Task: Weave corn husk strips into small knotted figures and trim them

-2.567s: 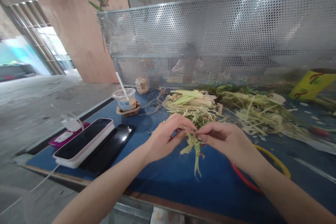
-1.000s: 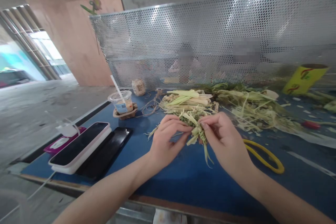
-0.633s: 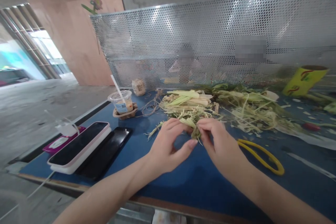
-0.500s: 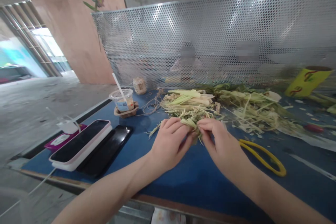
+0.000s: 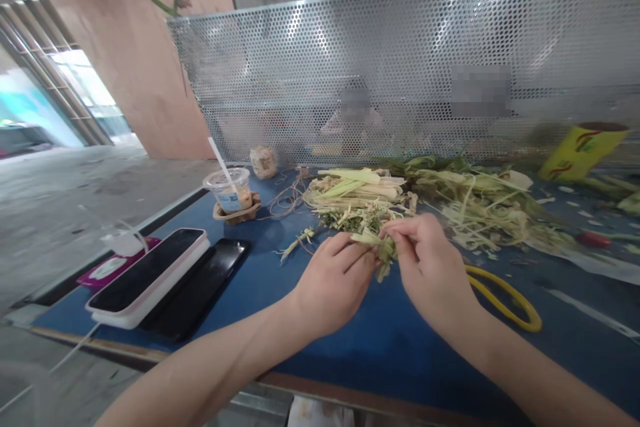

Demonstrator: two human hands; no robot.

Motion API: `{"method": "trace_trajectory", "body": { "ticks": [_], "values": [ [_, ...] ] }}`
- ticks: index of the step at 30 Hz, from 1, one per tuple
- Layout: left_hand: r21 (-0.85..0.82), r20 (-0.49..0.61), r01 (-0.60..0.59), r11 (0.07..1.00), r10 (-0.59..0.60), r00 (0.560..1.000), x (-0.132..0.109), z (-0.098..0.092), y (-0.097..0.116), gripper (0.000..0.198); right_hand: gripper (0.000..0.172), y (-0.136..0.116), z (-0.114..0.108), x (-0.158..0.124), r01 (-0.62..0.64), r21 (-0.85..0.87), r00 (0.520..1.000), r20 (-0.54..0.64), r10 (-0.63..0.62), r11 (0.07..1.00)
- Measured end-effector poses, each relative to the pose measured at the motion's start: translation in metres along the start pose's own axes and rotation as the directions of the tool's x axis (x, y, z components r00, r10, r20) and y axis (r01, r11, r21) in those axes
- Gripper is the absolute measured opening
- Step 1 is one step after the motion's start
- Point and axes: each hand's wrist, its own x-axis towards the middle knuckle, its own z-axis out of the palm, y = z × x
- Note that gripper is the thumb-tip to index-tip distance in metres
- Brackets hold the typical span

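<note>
My left hand (image 5: 337, 280) is closed around a small bundle of pale green husk leaves (image 5: 385, 255). On its far right side, my right hand (image 5: 427, 260) pinches the top of the same bundle between thumb and fingers. Whatever thin strand may lie in that pinch is too small to make out. Just beyond the hands sits a pile of husk strips (image 5: 355, 190), flat and yellow-green, with a clump of small green sprigs (image 5: 360, 217) at its near side. A loose stalk (image 5: 295, 245) lies left of my left hand.
Phones (image 5: 150, 273) and a lidded cup (image 5: 230, 190) with a straw stand at left. Twine (image 5: 287, 200) trails behind. At right are shredded husks (image 5: 480, 213), yellow-handled scissors (image 5: 525, 312), a metal blade (image 5: 590, 310) and a yellow tube (image 5: 583, 152). A perforated metal screen (image 5: 400, 67) borders the back.
My right hand has lifted slightly and turned, with its fingers now drawn together at the bundle's top. More of the bundle shows between my hands. The view has shifted slightly.
</note>
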Motion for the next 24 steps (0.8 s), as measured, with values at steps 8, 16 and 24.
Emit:
{"method": "trace_trajectory", "body": {
  "ticks": [8,16,24],
  "values": [
    [-0.053,-0.048,-0.034,0.998,0.031,0.998,-0.001,0.002,0.001,0.013,0.008,0.0,-0.002,0.003,0.003,0.022,1.0,-0.025,-0.003,1.0],
    [-0.348,0.052,0.327,0.878,-0.33,0.942,0.002,0.001,-0.012,0.021,0.005,0.017,-0.004,0.012,0.067,0.046,0.995,0.074,-0.071,0.997],
    [-0.395,-0.123,0.41,0.822,-0.49,0.863,-0.003,0.005,-0.015,0.058,0.009,0.022,-0.002,0.013,-0.11,0.14,0.986,0.141,0.091,0.984]
  ]
}}
